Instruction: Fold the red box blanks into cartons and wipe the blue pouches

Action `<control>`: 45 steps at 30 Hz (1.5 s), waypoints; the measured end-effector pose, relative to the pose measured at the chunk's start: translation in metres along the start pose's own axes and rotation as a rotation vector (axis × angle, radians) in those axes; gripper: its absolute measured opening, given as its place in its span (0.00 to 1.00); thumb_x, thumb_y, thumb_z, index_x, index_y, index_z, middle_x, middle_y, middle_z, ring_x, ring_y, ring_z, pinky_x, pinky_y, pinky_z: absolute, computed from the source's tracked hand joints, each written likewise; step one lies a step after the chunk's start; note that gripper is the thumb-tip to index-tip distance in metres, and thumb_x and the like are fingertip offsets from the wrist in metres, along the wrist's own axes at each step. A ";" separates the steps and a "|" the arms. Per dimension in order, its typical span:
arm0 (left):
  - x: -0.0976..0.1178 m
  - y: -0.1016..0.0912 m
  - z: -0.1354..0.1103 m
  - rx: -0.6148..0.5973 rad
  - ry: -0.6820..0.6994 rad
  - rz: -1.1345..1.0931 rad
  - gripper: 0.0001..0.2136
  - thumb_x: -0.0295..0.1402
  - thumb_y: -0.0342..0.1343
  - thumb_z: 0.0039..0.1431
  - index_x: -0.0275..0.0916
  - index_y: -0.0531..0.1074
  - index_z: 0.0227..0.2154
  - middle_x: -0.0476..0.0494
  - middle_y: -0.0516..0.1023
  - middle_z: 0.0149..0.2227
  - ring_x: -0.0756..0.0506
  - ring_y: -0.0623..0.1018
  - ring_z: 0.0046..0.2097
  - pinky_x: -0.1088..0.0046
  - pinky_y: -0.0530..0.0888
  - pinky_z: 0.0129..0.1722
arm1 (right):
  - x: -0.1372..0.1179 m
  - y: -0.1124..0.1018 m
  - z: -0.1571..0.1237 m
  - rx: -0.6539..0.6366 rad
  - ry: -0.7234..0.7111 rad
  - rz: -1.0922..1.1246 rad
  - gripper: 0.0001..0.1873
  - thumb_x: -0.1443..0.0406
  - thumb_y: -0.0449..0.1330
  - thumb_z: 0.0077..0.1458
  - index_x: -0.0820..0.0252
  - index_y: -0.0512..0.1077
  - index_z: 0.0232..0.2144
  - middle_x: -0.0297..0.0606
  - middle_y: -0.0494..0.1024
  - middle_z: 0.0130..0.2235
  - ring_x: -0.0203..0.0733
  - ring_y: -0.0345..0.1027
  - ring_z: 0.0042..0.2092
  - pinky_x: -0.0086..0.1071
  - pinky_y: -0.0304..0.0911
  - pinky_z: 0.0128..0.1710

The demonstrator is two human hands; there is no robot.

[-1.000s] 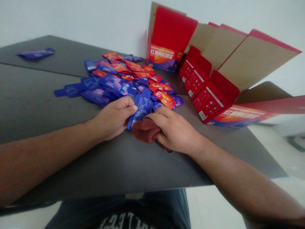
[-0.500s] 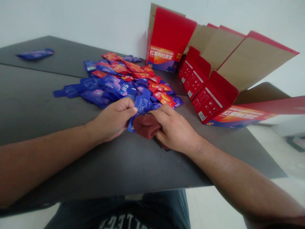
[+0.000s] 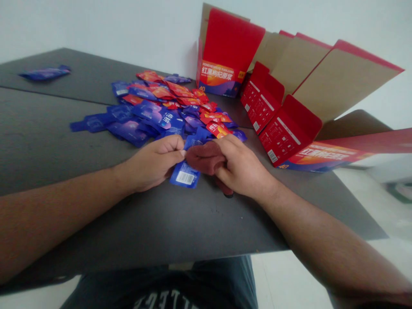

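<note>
My left hand [image 3: 161, 162] pinches the left edge of a blue sachet [image 3: 185, 175], its barcode end facing up toward me. Bunched in my right hand [image 3: 242, 168] is a brown cloth [image 3: 206, 158], pressed over the middle and right side of that sachet. The cloth covers part of the sachet, and my right fingertips are hidden behind it. Just beyond both hands lies a heap of blue sachets [image 3: 149, 112] mixed with red sachets [image 3: 183, 91].
One blue sachet [image 3: 45, 74] lies apart at the far left of the dark grey table [image 3: 135, 227]. Open red cartons stand at the right: one carton [image 3: 222, 73] at the back, others [image 3: 286, 133] nearer, with tall raised flaps. A white wall is behind.
The brown cloth has moved up along the sachet and slightly to the right, baring the barcode end. My left hand keeps its pinch with little movement.
</note>
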State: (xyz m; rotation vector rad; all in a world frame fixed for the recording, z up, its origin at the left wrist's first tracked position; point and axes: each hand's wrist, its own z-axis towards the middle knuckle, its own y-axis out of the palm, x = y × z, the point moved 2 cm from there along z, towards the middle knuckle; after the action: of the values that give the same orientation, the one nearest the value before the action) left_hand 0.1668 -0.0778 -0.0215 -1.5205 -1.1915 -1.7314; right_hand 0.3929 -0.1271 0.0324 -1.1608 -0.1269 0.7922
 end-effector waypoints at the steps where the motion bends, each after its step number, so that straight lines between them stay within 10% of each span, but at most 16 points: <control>1: -0.002 -0.002 0.000 -0.017 0.001 0.057 0.11 0.30 0.66 0.61 0.41 0.67 0.30 0.53 0.65 0.24 0.51 0.66 0.23 0.75 0.63 0.22 | 0.002 -0.002 0.001 0.033 0.038 -0.022 0.18 0.71 0.59 0.59 0.61 0.76 0.51 0.46 0.79 0.46 0.52 0.73 0.51 0.44 0.72 0.52; 12: -0.008 -0.017 0.001 -0.143 0.053 0.386 0.11 0.40 0.63 0.69 0.43 0.70 0.34 0.52 0.68 0.27 0.49 0.67 0.26 0.73 0.65 0.26 | 0.013 -0.007 0.005 0.068 0.132 -0.050 0.20 0.68 0.59 0.60 0.60 0.78 0.54 0.47 0.84 0.49 0.54 0.75 0.51 0.49 0.71 0.54; 45: 0.005 0.004 -0.001 0.062 -0.004 0.041 0.11 0.30 0.68 0.56 0.41 0.70 0.28 0.51 0.68 0.25 0.50 0.68 0.25 0.76 0.65 0.23 | -0.030 0.007 -0.007 -0.250 -0.108 -0.025 0.19 0.69 0.60 0.66 0.60 0.76 0.57 0.46 0.78 0.50 0.50 0.73 0.51 0.41 0.72 0.50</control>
State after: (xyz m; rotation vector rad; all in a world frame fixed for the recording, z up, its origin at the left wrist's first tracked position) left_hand 0.1680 -0.0798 -0.0154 -1.5022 -1.1965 -1.6501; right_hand 0.3714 -0.1496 0.0327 -1.3489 -0.3366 0.8336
